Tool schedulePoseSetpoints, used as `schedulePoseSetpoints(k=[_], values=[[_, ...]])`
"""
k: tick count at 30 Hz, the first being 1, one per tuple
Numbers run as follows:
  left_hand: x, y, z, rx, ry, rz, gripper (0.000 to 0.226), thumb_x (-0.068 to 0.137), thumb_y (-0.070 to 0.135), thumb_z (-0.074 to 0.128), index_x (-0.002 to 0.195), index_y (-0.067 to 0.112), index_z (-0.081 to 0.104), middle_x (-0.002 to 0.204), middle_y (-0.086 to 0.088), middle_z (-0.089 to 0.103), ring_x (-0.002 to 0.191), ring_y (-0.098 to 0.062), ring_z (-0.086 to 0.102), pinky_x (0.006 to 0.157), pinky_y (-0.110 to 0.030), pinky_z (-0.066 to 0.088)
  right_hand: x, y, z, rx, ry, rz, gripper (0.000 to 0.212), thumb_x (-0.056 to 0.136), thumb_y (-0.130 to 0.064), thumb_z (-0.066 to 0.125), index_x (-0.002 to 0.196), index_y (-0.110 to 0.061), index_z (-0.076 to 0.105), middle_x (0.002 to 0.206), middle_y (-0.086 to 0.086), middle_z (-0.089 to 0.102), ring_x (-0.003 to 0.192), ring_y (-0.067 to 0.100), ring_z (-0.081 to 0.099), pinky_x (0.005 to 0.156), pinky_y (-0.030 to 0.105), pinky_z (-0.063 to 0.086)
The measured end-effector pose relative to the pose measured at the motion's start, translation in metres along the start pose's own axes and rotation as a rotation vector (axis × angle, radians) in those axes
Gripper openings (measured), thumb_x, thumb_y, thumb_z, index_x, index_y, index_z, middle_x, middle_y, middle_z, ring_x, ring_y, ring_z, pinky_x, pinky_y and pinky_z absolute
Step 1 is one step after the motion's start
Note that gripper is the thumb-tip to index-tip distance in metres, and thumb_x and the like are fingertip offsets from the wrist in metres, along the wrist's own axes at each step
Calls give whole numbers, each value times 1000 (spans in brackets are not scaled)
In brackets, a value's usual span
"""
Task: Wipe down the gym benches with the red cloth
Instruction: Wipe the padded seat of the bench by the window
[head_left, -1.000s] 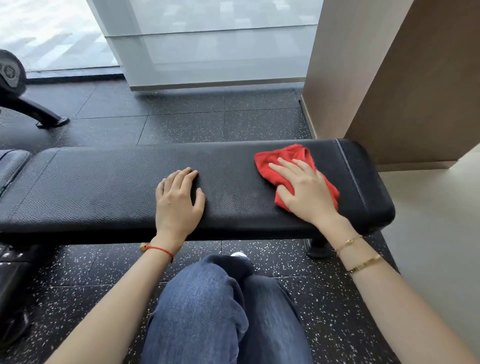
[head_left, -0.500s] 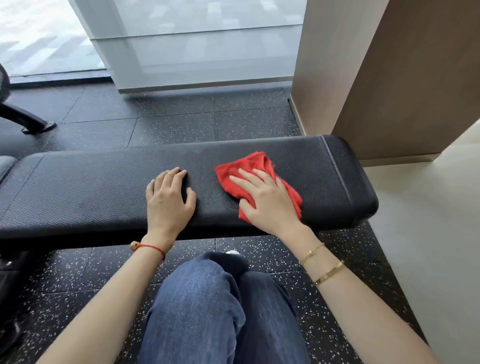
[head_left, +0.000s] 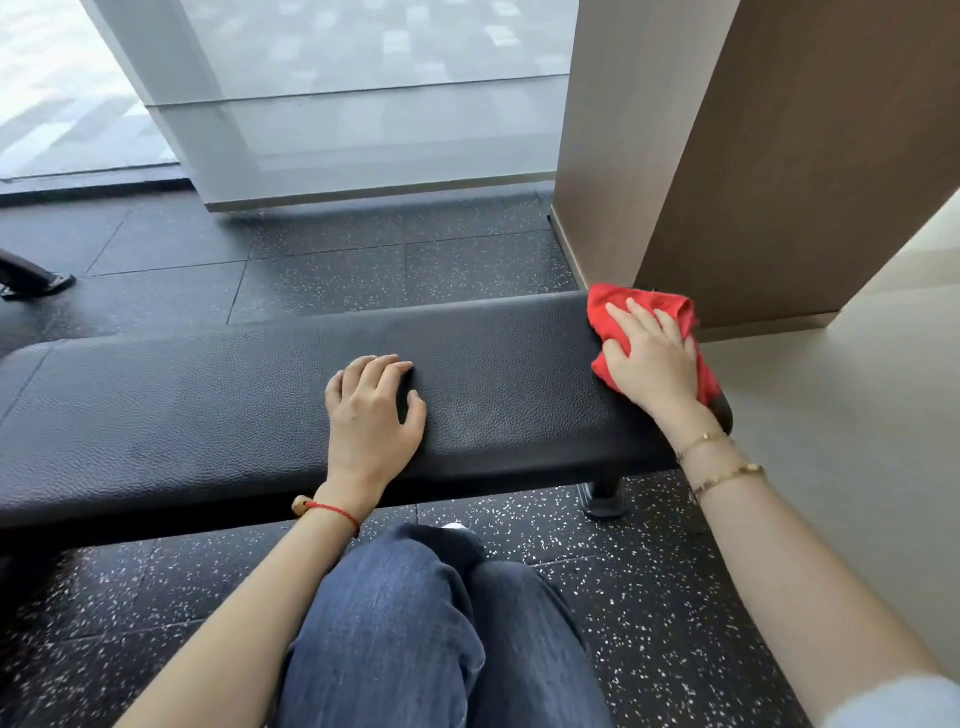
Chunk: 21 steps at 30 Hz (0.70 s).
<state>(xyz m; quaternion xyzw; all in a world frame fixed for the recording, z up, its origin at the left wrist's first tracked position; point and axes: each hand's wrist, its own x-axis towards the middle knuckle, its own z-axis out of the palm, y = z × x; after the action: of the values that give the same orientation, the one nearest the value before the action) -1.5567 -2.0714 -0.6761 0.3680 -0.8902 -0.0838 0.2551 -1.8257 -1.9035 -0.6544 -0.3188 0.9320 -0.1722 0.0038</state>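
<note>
The red cloth lies at the far right end of the desk, mostly hidden under the right hand, whose straight fingers press it flat. The left hand rests mid-desk, fingers relaxed, holding nothing. The desk's left end is cut off.

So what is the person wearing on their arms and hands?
The left wrist has a thin red string bracelet with a small tan bead. The right wrist has two thin gold bracelets. Both forearms are bare; a pale sleeve edge shows near the right elbow. No gloves.
</note>
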Motion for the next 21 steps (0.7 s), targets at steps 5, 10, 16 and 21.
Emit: schedulePoseSetpoints(k=[5,10,16,21], values=[[0,1,0,-20,8,-15,36,84,31,51,114,17,66,122,1,65,122,-24,52,109,-45,34,32,-47,12,-29,-101,-124,52,93,-37,44,145,-37,39,157,-9,31,144,21,24,115,46,19],[0,2,-1,-41,13,-28,35,84,27,54,114,17,67,121,1,65,121,-24,53,109,-44,34,-14,-89,23,17,-173,-413,55,90,-36,48,144,-41,39,156,-14,32,144,16,24,115,46,17],[-4,-1,-6,-59,45,-29,25,84,17,62,108,15,70,115,0,68,115,-25,57,107,-43,36,-51,-51,10,36,-193,-570,57,90,-43,52,144,-46,36,154,-20,31,145,13,23,117,46,18],[-15,-10,-20,13,63,1,19,84,15,66,102,18,71,118,0,67,118,-24,56,109,-48,34,-9,-35,9,-50,-157,-309,57,93,-45,45,148,-41,31,158,-14,25,147,18,16,119,47,15]])
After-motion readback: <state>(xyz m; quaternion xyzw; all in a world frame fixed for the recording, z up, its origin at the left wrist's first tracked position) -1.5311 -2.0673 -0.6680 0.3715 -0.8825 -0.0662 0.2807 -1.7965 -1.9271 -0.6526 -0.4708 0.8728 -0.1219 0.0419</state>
